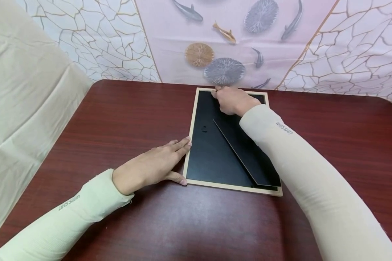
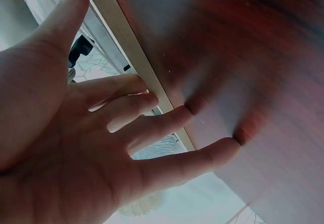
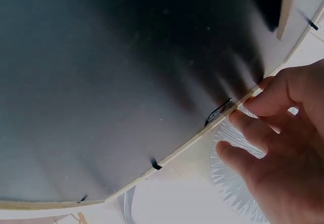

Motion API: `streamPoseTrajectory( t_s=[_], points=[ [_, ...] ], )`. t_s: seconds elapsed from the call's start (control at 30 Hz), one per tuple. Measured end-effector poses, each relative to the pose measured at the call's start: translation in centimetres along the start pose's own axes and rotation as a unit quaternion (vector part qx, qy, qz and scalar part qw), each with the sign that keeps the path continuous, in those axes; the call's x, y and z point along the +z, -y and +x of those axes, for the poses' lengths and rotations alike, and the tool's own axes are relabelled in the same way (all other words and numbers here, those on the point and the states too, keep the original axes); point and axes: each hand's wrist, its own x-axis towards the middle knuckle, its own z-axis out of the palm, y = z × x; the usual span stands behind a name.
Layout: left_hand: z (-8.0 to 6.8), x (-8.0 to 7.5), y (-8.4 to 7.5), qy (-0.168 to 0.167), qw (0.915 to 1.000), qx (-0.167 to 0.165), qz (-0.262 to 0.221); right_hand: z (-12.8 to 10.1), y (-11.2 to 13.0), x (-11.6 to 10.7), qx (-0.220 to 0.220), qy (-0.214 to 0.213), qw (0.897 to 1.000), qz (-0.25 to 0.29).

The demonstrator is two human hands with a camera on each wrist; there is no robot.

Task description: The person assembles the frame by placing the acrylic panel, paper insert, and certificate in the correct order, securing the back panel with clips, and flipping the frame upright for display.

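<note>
A picture frame with a pale wooden rim (image 1: 232, 187) lies face down on the table. Its black backing board (image 1: 207, 156) carries a black stand leg (image 1: 248, 154) that slants across it, lifted at one edge. My left hand (image 1: 151, 165) lies against the frame's left side, fingers spread and nearly straight, fingertips at the wood. At the far edge, the curled fingers of my right hand (image 1: 230, 100) grip the rim. In the right wrist view those fingers meet the edge beside a small hanger (image 3: 217, 113). Small dark tabs (image 3: 156, 165) show along the same edge.
The dark red wooden table (image 1: 134, 108) extends on both sides of the frame. Behind its back edge hangs a patterned cloth (image 1: 170, 54) with fish and round motifs. A cream cloth (image 1: 26, 101) drapes along the left side.
</note>
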Motion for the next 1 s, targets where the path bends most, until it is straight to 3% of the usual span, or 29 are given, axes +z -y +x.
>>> streamPoseTrajectory(
  t_s=[0.2,0.37,0.53,0.7,1.0],
  points=[
    [0.6,0.0,0.4,-0.001,0.9991,-0.035,-0.023,-0.5,0.5,-0.1,0.002,-0.006,1.0,0.015],
    [2.0,-0.8,1.3,0.016,0.9978,-0.055,-0.034,-1.3,1.9,-0.4,-0.025,-0.011,0.999,0.041],
    [3.9,-2.1,2.5,0.018,0.9985,-0.042,-0.031,-1.5,3.5,-0.6,-0.065,-0.008,0.998,0.025],
    [5.6,-3.0,3.1,0.018,0.9994,-0.029,-0.011,-1.2,4.0,-0.5,-0.071,-0.021,0.997,0.001],
    [6.1,-3.2,3.1,0.01,0.9988,-0.045,0.013,-1.3,4.2,-0.2,-0.075,-0.04,0.996,-0.026]
  ],
)
